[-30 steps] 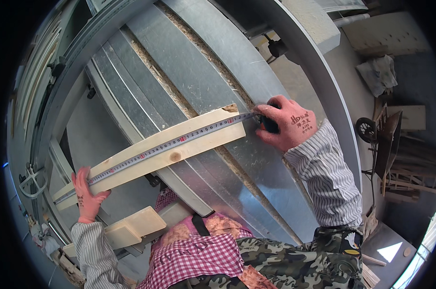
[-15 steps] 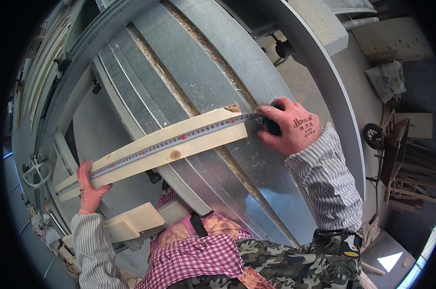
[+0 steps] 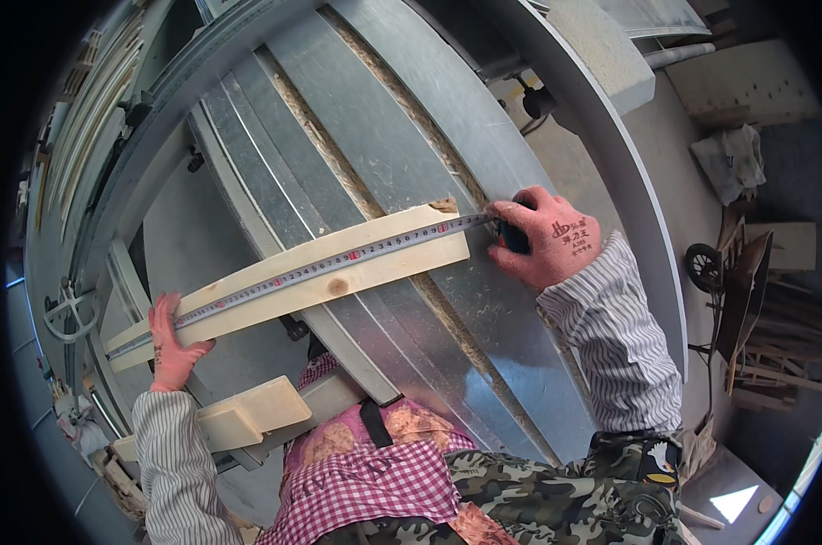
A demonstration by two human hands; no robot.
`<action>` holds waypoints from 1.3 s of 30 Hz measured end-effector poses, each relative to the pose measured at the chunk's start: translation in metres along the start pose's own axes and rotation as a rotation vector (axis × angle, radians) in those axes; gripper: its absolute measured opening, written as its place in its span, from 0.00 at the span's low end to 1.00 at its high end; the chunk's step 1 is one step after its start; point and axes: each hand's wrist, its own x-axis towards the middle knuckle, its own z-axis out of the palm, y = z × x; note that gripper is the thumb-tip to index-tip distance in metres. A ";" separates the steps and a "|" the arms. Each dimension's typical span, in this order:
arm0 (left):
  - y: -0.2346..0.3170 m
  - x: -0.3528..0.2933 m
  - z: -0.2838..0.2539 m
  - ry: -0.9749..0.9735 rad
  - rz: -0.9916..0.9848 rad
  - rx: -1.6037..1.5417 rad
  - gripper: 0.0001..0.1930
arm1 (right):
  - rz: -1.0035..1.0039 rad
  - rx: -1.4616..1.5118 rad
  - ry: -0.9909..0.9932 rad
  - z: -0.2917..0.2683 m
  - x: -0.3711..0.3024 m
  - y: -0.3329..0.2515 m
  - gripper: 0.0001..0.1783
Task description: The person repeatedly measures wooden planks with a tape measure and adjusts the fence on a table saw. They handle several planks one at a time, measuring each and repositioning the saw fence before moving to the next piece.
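A long pale wooden board (image 3: 293, 298) with a knot and a chipped far right corner lies slantwise across the metal machine table (image 3: 402, 336). Along its face runs the pulled-out blade of a tape measure (image 3: 517, 238), whose dark green case is in my right hand (image 3: 556, 238), just beyond the board's right end. The fingers of that hand, in a pink glove, are wrapped around the case. Near the board's left end, my left hand (image 3: 172, 350), gloved likewise, grips the board, its fingers across the blade and its thumb by the near edge.
Sawdust-filled slots (image 3: 324, 141) cut across the metal table. Shorter wooden pieces (image 3: 256, 413) rest near my left forearm. A grey rail (image 3: 610, 163) curves along the right side. Farther right stand a wheeled cart (image 3: 733, 300) and stacked wood scraps (image 3: 783, 368).
Both hands keep nearly the same places on the board and the tape measure. The view has shifted slightly, and the left hand sits a little farther right and higher in it.
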 end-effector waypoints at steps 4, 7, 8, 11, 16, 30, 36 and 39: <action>-0.004 -0.011 -0.005 0.058 -0.024 -0.083 0.39 | 0.010 -0.002 -0.020 -0.001 0.001 0.000 0.26; -0.019 -0.023 -0.009 0.145 -0.055 0.021 0.31 | 0.015 0.000 -0.046 -0.004 0.001 0.000 0.26; -0.026 -0.026 -0.010 0.164 -0.075 0.075 0.28 | 0.015 0.000 -0.053 -0.005 0.002 -0.001 0.27; -0.040 -0.028 -0.020 0.175 -0.109 0.153 0.17 | 0.010 -0.007 -0.072 -0.010 0.002 -0.004 0.27; -0.008 -0.013 -0.057 0.262 0.045 0.094 0.11 | -0.041 0.056 -0.168 -0.017 -0.009 -0.033 0.29; 0.112 -0.097 -0.090 0.582 0.294 -0.155 0.20 | -0.056 0.207 -0.054 0.033 -0.093 -0.111 0.43; 0.020 -0.139 -0.080 0.764 -0.189 -0.601 0.19 | 0.179 -0.035 0.097 0.078 -0.143 -0.067 0.41; -0.036 -0.136 -0.082 0.910 -0.314 -0.868 0.19 | 0.119 -0.153 0.146 0.087 -0.142 -0.062 0.40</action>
